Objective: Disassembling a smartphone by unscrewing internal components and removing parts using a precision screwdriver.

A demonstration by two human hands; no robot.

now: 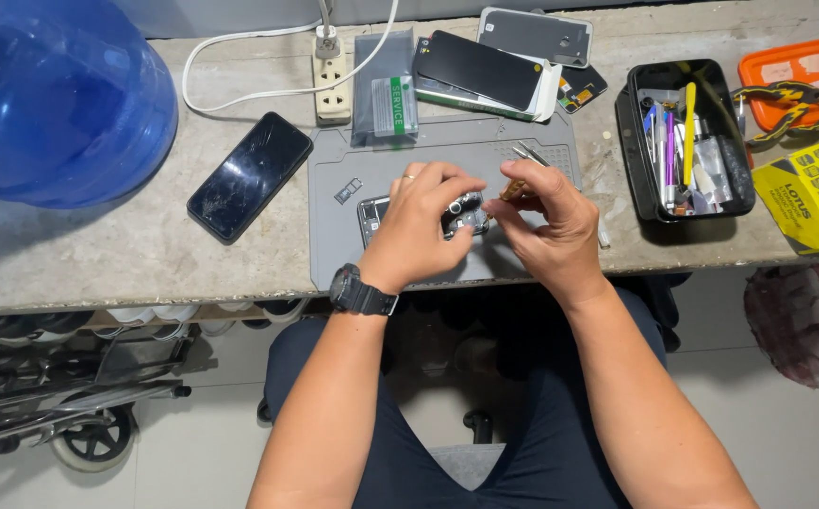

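My left hand (pixel 419 221) presses opened dark phone body (pixel 421 215) flat onto grey rubber work mat (pixel 334 236), steadying it; right hand (pixel 546 221) fingers pinch small brown tool (pixel 511 189), tip angled toward phone.

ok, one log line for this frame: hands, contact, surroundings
left hand: pressing opened phone on grey mat | right hand: pinching small tool | nearby: cracked phone, tool tray

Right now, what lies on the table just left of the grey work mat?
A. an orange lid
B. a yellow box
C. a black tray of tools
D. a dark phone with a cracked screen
D: the dark phone with a cracked screen lies left of the grey mat; the tool tray stands on the right.
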